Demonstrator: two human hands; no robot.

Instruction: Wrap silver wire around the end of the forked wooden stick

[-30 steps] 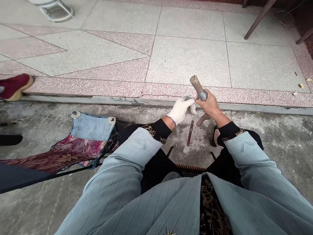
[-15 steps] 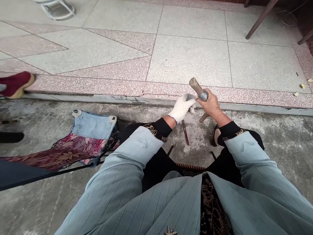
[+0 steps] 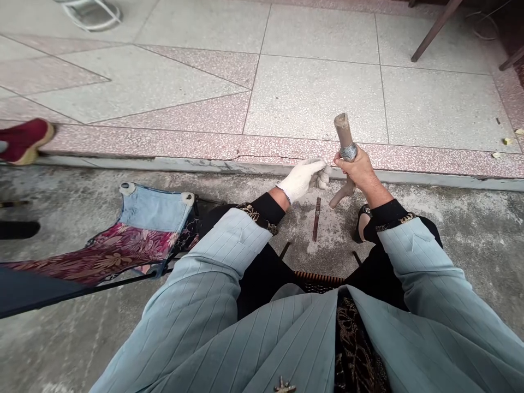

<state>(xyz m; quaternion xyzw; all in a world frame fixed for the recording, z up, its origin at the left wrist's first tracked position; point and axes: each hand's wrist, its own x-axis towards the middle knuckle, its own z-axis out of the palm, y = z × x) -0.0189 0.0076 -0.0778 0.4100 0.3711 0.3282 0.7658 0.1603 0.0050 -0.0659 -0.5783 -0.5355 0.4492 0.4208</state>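
My right hand (image 3: 360, 168) is wrapped round a brown wooden branch (image 3: 343, 131), held with its cut end up. Silvery wire (image 3: 349, 152) is wound round the branch just above my fingers, and its lower end bends to the left below them. My left hand (image 3: 309, 177), in a white knitted glove, is closed in a pinch just left of the branch, apart from it. Whatever thin thing it may hold is too small to make out. Below the glove is a narrow dark-red strip (image 3: 316, 218); whether it hangs or lies on the concrete, I cannot tell.
A low step edge (image 3: 245, 166) of pinkish terrazzo runs across in front of me. On the left stands a folding chair (image 3: 155, 210) with patterned fabric. Another person's red shoe (image 3: 28, 141) is on the step. Table legs (image 3: 436, 30) show at upper right, a white stool (image 3: 92, 13) at upper left.
My right hand has shifted slightly right and turned the branch more upright, showing its bent lower end. My gloved hand and the branch have moved apart. The dark-red strip has swung to another angle.
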